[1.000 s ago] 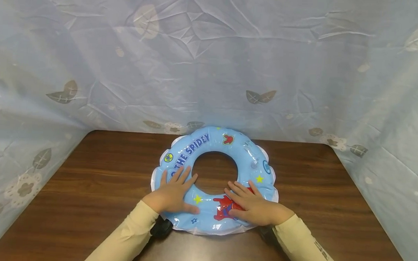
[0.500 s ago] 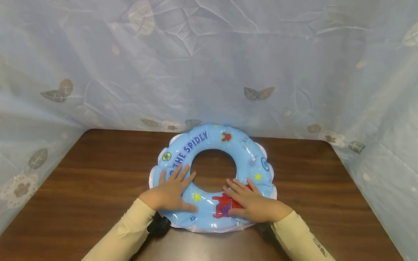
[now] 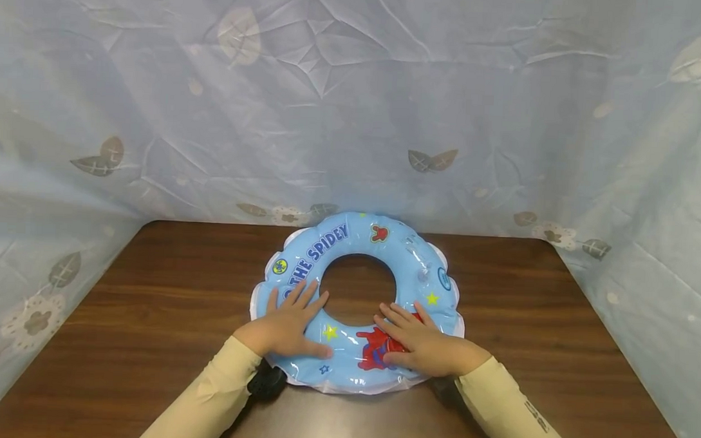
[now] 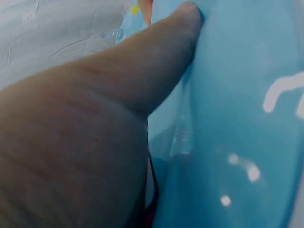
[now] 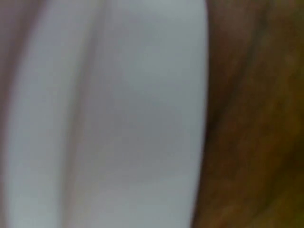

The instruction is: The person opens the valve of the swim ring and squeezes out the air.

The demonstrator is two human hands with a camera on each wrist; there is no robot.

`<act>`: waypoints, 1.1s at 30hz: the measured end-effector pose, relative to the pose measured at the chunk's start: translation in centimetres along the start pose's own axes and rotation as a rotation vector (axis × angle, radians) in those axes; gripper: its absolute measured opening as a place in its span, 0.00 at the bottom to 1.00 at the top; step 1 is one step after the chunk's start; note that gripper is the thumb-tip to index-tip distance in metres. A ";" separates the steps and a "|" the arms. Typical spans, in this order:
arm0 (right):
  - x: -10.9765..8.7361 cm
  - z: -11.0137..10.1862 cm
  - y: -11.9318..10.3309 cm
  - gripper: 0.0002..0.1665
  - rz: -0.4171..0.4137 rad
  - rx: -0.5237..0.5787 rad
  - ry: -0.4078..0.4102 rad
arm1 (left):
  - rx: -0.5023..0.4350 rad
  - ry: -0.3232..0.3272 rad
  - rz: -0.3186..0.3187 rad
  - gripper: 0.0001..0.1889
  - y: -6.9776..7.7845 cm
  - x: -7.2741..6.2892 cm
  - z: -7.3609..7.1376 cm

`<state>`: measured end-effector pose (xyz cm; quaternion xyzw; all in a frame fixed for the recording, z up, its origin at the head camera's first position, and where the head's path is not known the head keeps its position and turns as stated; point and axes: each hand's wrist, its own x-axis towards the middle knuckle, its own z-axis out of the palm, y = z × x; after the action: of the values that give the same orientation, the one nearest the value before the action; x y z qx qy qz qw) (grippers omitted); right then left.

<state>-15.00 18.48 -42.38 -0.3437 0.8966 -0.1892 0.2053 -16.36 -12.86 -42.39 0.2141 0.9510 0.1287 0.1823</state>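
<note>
A light-blue inflatable swim ring (image 3: 354,367) with red figures, yellow stars and lettering lies flat on the wooden table (image 3: 168,290). My left hand (image 3: 285,326) rests on its near left part, fingers spread and straight. On the near right part lies my right hand (image 3: 424,344), its straight fingers partly covering a red figure. In the left wrist view the thumb (image 4: 166,42) touches the ring's blue surface (image 4: 242,95). The right wrist view is blurred; a pale band fills most of it, with brown at the right.
A pale blue curtain (image 3: 354,116) printed with leaves and flowers hangs behind the table and along both sides. The ring's far edge lies close to the back curtain. A black wrist device (image 3: 267,382) sits under the left wrist.
Both hands keep their places on the swim ring, and the ring stays put. Only the head view shifts slightly.
</note>
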 end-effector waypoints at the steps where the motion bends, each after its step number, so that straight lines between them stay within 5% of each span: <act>1: 0.0 0.0 -0.1 0.47 0.008 -0.003 0.000 | 0.010 -0.002 -0.003 0.59 0.0 0.0 0.1; 12: -0.7 -0.6 -1.5 0.43 0.012 -0.132 0.106 | 0.055 0.038 -0.036 0.59 1.5 -0.3 0.2; 19: -0.4 -0.8 -3.4 0.38 -0.087 -0.240 0.206 | 0.092 0.071 -0.086 0.60 2.7 -0.6 0.5; 25: 0.1 -0.5 -4.7 0.28 -0.165 -0.257 0.167 | 0.094 0.117 -0.124 0.59 3.7 -1.0 0.6; 33: 0.1 -0.2 -4.6 0.27 -0.084 -0.192 0.076 | 0.078 0.118 -0.121 0.57 4.0 -1.5 0.2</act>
<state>-12.74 15.28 -40.00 -0.3916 0.9025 -0.1238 0.1294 -13.58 -10.05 -40.84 0.1550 0.9756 0.0925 0.1248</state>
